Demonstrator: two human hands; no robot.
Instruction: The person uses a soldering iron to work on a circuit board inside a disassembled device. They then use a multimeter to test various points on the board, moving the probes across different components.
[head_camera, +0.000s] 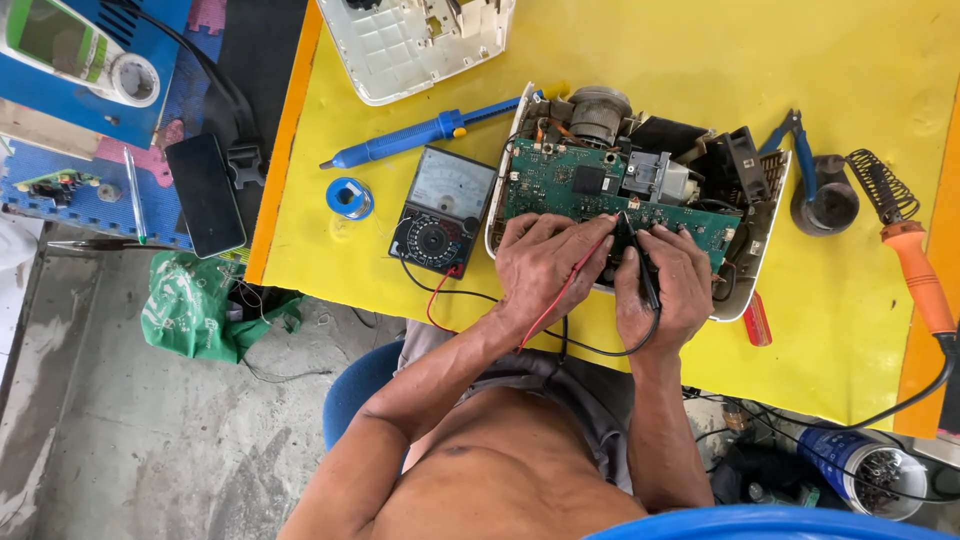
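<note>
Fingers (560, 238) of the left hand (545, 270) pinch a red probe lead (562, 292) against the green circuit board (600, 190), while the right hand (665, 290) grips a black probe (640, 262) beside it, both closed tight on their tools. That board sits in an opened white appliance casing (745, 290) near the middle of the yellow tabletop (850, 330), close to its near edge. An analog multimeter (442, 210) lies just left of the casing, a blue desoldering pump (420, 135) behind it. An orange-handled soldering iron (918, 275) rests toward the right edge.
</note>
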